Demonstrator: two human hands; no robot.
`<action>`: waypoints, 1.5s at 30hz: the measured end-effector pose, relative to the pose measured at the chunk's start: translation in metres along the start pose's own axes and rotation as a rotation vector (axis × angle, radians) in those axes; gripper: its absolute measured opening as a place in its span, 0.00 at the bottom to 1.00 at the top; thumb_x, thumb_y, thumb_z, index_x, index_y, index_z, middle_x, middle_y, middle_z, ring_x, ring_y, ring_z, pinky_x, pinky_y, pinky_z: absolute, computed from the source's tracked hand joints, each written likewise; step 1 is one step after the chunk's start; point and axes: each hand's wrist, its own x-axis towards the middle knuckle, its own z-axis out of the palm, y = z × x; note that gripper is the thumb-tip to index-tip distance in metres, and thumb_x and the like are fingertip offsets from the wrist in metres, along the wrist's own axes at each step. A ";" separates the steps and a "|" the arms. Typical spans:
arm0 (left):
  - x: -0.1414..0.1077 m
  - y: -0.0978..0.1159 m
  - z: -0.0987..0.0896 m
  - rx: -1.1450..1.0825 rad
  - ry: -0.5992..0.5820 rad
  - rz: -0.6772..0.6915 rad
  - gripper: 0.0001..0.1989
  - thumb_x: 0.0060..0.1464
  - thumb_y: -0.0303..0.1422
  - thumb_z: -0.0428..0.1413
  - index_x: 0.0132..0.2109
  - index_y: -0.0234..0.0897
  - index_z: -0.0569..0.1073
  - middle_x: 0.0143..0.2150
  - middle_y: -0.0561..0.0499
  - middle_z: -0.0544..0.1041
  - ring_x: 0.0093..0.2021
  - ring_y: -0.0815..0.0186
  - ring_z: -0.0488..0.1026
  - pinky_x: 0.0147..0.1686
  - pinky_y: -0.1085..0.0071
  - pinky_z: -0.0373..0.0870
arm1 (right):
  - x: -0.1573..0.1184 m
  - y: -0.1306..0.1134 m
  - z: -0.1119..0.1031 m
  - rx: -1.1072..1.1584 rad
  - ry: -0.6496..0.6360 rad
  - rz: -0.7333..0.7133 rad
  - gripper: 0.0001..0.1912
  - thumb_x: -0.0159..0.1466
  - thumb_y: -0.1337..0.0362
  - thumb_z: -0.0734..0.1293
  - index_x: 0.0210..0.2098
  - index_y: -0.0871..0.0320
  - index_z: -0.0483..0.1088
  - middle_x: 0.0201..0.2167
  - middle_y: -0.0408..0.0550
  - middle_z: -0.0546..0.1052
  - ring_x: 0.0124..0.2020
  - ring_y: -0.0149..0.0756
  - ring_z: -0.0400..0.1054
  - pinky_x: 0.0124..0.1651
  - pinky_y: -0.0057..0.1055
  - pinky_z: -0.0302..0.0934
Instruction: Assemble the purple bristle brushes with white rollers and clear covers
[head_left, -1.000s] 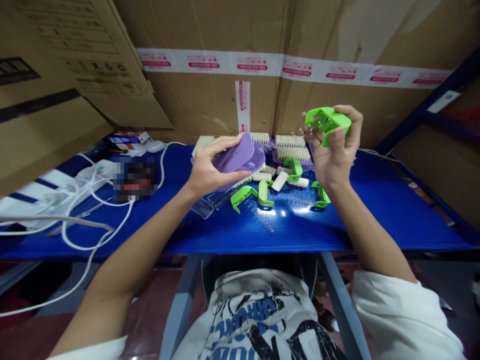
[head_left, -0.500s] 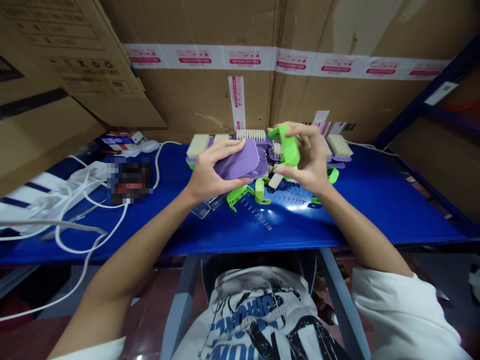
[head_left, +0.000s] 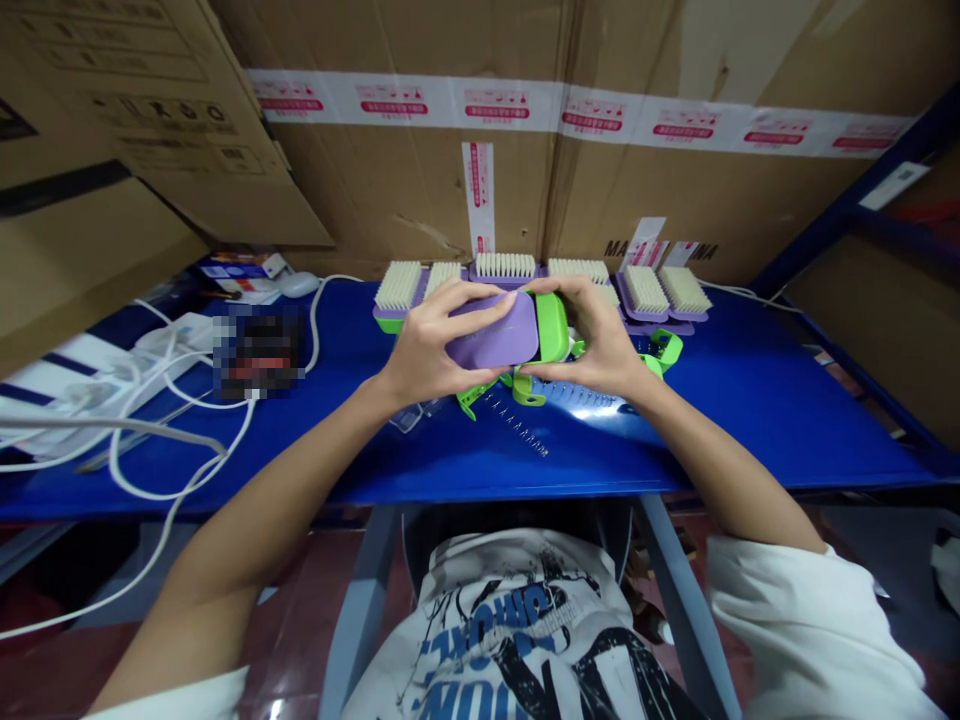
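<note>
My left hand (head_left: pixel 431 340) is closed around a smooth purple brush body (head_left: pixel 499 332), thumb below and fingers above. At its right end sits a bright green plastic end piece (head_left: pixel 552 328), gripped by my right hand (head_left: pixel 600 335). The two parts touch; whether they are locked together I cannot tell. Below them on the blue table lie loose green pieces (head_left: pixel 528 388) and a scatter of small metal screws or springs (head_left: pixel 517 425), too small to name surely. Another green piece (head_left: pixel 664 352) lies to the right of my right hand.
Several purple brushes with cream bristles facing up (head_left: pixel 504 266) line the back against a cardboard wall (head_left: pixel 375 190). White cables (head_left: pixel 169 400), a power strip (head_left: pixel 176 345) and a blurred dark object (head_left: pixel 262 355) lie at left. A blue frame post (head_left: pixel 817 215) stands at right.
My right hand has moved left, bringing the green end piece from apart to against the purple body's right end. The view has shifted slightly.
</note>
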 end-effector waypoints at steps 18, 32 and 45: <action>-0.002 0.003 0.007 -0.117 -0.030 -0.013 0.37 0.51 0.44 0.82 0.68 0.61 0.85 0.65 0.43 0.75 0.63 0.47 0.78 0.64 0.42 0.83 | -0.001 -0.003 -0.015 -0.024 -0.140 -0.036 0.47 0.65 0.40 0.83 0.74 0.49 0.66 0.73 0.60 0.75 0.74 0.60 0.73 0.79 0.60 0.66; -0.002 -0.004 0.011 -0.094 0.002 0.131 0.39 0.57 0.42 0.78 0.74 0.59 0.80 0.64 0.41 0.76 0.62 0.48 0.79 0.60 0.46 0.85 | 0.000 0.000 -0.002 -0.174 -0.105 -0.117 0.48 0.67 0.38 0.80 0.76 0.51 0.63 0.73 0.62 0.75 0.72 0.59 0.73 0.75 0.61 0.68; -0.004 -0.001 0.014 -0.086 0.022 0.130 0.33 0.62 0.46 0.77 0.72 0.56 0.82 0.63 0.41 0.79 0.62 0.50 0.81 0.60 0.48 0.85 | -0.005 0.015 0.016 -0.175 -0.020 -0.188 0.45 0.66 0.39 0.79 0.73 0.49 0.61 0.65 0.57 0.77 0.64 0.58 0.74 0.69 0.60 0.71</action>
